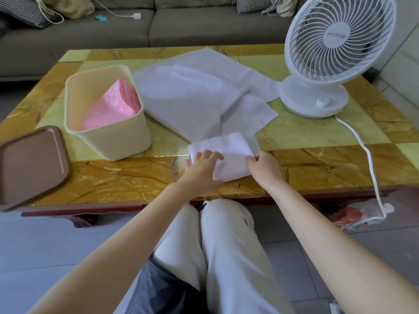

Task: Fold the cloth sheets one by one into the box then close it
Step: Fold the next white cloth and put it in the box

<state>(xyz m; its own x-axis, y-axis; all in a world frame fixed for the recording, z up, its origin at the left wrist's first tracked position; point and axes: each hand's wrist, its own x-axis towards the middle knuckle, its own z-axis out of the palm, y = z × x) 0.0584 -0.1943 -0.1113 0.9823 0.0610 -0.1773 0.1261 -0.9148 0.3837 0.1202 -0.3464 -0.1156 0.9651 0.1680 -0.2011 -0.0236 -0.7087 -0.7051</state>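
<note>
Holds the folded cloth [229, 152] at the near edge of the surface [317, 137]: presses it flat with the left hand [201, 169], fingers [214, 154] straight and apart on top, and pinches its right edge with the right hand [264, 167], thumb and forefinger clamped on the fabric. Risks losing the fold on lifting, with only one edge pinched and light fabric prone to springing open on the way to the box [108, 141], open-topped toward the left edge with a pink cloth [111, 107] leaning inside. Might also drag along a corner of the loose white sheets [192, 94], spread mid-surface and apparently touching the folded piece at its far side. Could snag the cord [368, 159] of the fan [335, 46], hanging over the near right edge, or catch a draught from it; cannot tell whether running. Seems to leave the brown lid [31, 164] overhanging the near left corner, easy to knock off with an elbow. Reads "FITNOW" on the fan hub; finds no other legible writing.
</note>
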